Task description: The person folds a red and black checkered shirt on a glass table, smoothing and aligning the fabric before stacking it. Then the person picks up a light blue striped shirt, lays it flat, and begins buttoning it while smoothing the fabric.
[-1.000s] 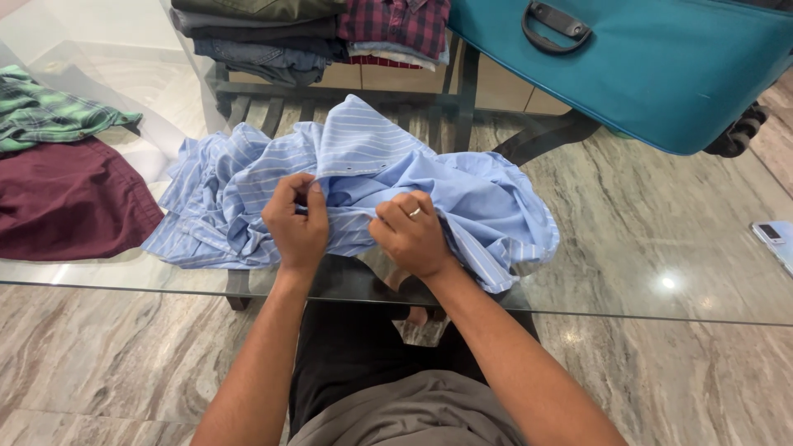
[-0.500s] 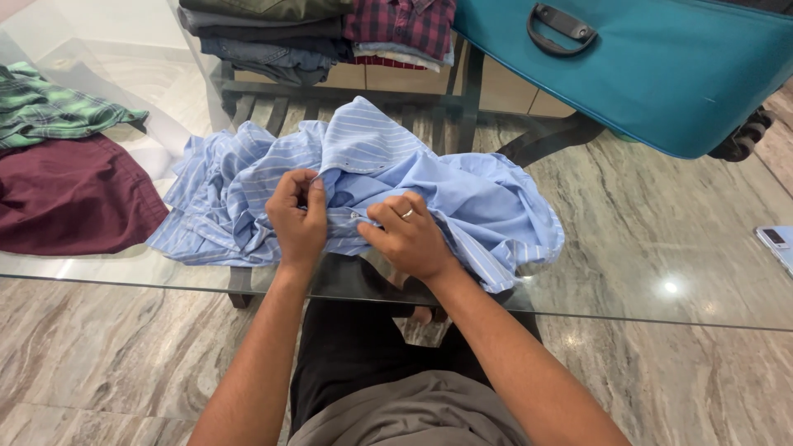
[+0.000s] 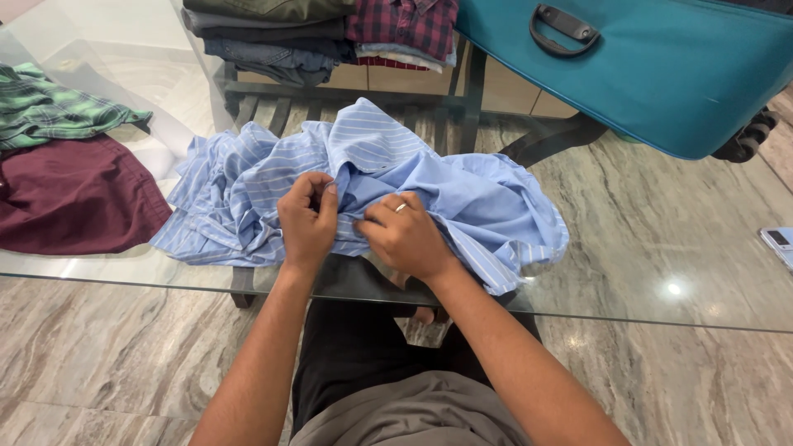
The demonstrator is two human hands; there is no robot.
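Step in hand: the working of the front edge of a light blue striped shirt [image 3: 363, 186], most likely at a button, though the button itself is hidden between the hands. The shirt lies crumpled on the glass desk [image 3: 661, 239], near its front edge, directly before the person.

Left hand [image 3: 307, 221]: fingers curled and pressed together with the thumb, pinching a fold of the shirt's edge at the fingertips. Right hand [image 3: 405, 238]: fingers bent, thumb and forefinger closed on the same edge just beside the left hand; a ring shows on one finger. The two grips nearly touch. The pinched strip of cloth runs between them; the rest of the shirt bunches beyond and to either side of the fingers, with one hem trailing toward the desk's near edge on the right.

Judgement: the next move calls for fine fingertip work on the held strip, both grips staying close while the cloth between them is kept taut.

Surroundings: a maroon garment [image 3: 74, 206] and a green plaid garment [image 3: 49, 107] lie to the left; a stack of folded clothes [image 3: 322, 33] and a teal suitcase [image 3: 661, 66] stand beyond; a phone [image 3: 781, 242] lies at far right.
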